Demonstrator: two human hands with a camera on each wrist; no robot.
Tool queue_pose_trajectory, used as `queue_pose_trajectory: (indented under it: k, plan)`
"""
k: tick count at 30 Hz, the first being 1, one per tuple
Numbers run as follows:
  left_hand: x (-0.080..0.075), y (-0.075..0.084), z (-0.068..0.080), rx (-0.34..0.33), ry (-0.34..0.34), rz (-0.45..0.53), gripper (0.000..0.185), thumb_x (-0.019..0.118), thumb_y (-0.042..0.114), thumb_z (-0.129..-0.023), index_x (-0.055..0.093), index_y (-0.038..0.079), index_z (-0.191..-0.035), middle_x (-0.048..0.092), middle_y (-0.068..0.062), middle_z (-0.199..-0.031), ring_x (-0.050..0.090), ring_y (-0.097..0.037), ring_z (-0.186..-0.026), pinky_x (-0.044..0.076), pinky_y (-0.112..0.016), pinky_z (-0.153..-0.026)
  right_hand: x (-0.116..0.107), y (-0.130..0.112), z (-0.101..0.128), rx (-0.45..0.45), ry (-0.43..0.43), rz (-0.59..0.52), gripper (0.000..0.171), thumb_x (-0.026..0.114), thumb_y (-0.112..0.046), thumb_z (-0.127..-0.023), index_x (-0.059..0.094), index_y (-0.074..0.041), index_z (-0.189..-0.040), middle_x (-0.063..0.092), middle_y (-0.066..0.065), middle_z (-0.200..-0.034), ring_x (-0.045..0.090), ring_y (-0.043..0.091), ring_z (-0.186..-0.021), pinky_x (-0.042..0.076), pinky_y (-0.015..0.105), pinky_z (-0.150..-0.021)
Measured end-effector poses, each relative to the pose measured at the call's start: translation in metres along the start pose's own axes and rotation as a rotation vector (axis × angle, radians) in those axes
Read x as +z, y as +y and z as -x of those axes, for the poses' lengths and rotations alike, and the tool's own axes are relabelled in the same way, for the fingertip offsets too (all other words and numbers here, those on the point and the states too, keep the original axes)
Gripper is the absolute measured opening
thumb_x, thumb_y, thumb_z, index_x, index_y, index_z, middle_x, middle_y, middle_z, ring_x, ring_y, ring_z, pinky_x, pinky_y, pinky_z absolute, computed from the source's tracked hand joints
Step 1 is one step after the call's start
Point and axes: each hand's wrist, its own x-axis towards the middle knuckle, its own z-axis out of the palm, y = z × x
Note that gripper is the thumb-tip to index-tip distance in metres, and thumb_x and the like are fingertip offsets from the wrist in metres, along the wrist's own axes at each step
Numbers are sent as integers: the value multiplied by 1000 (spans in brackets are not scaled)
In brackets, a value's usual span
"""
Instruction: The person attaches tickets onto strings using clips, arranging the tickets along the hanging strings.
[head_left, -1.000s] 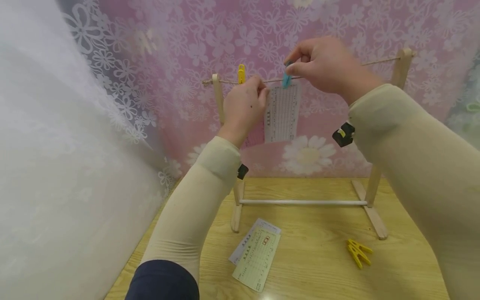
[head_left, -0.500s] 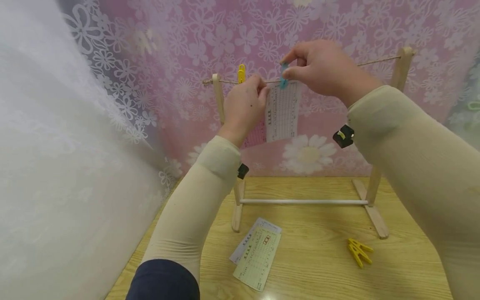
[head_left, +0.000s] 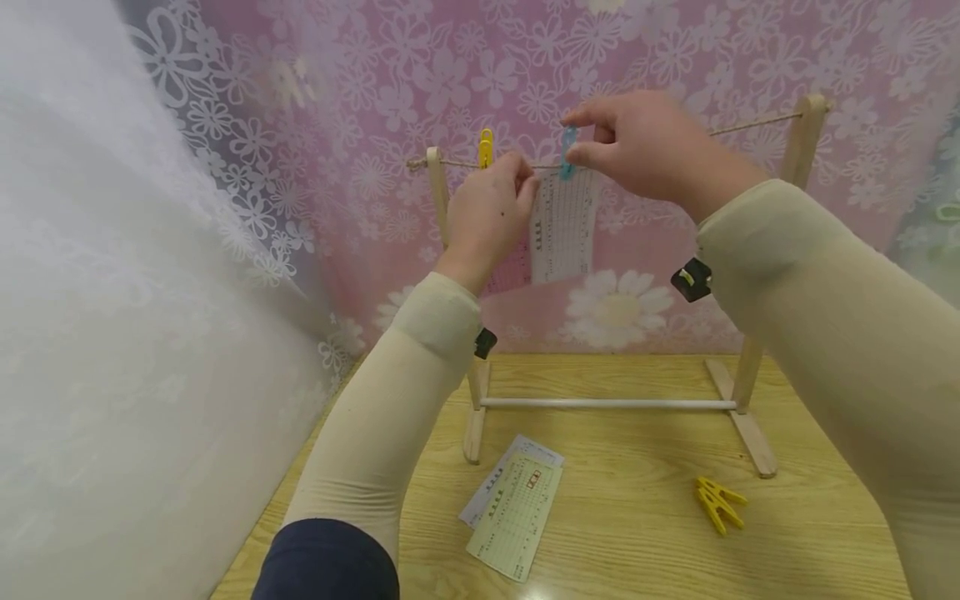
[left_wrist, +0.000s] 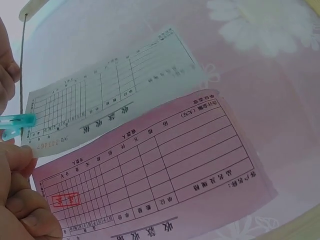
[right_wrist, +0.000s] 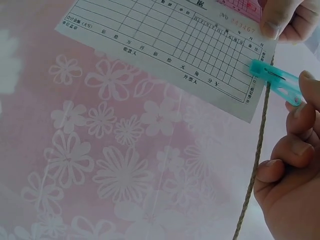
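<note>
A white printed receipt slip (head_left: 562,237) hangs from the thin rope (right_wrist: 256,175). At its top left corner, my left hand (head_left: 491,212) pinches the paper against the rope. With thumb and forefinger, my right hand (head_left: 645,150) grips the handle end of a teal clothespin (right_wrist: 270,75). The pin's nose lies over the top edge of the white slip and the rope. Behind my left hand, a pink slip (left_wrist: 150,170) hangs beside the white one; a yellow clothespin (head_left: 486,150) stands on the rope above that hand.
A wooden frame (head_left: 804,146) carries the rope, with a white rod (head_left: 607,404) low between its feet. On the table (head_left: 615,533) lie a pale green slip (head_left: 516,521) overlapping a whitish slip (head_left: 487,492), and a yellow clothespin (head_left: 718,504) to the right.
My right hand has come down a little, and the teal clothespin has shifted slightly left along the slip's top edge. My left hand has hardly moved.
</note>
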Motion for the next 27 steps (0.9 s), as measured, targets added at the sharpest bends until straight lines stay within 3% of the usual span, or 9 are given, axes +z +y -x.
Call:
queue_pose_trajectory:
  k: [6, 20, 27]
  plan:
    - [1, -2, 1, -18, -5, 3, 27, 49, 41, -107, 64, 21, -118, 70, 6, -93, 57, -10, -67, 45, -27, -60, 1, 3, 6, -3, 39, -26, 54, 51, -41, -105, 41, -24, -156, 55, 7, -86, 45, 25, -62, 39, 34, -54]
    - [5, -12, 16, 3, 1, 44, 22, 53, 37, -105, 65, 19, -111, 65, 5, -80, 51, -16, -60, 39, -30, -55, 5, 18, 41, -57, 162, -70, 44, 55, -36, -103, 58, -21, -144, 56, 6, -80, 45, 23, -61, 36, 31, -55]
    - [8, -14, 24, 11, -57, 15, 25, 51, 39, -105, 65, 19, -115, 61, 3, -72, 49, -17, -57, 39, -31, -54, 9, 30, 65, -33, 133, -86, 43, 54, -38, -104, 58, -22, -143, 57, 4, -79, 46, 22, -59, 37, 32, -57]
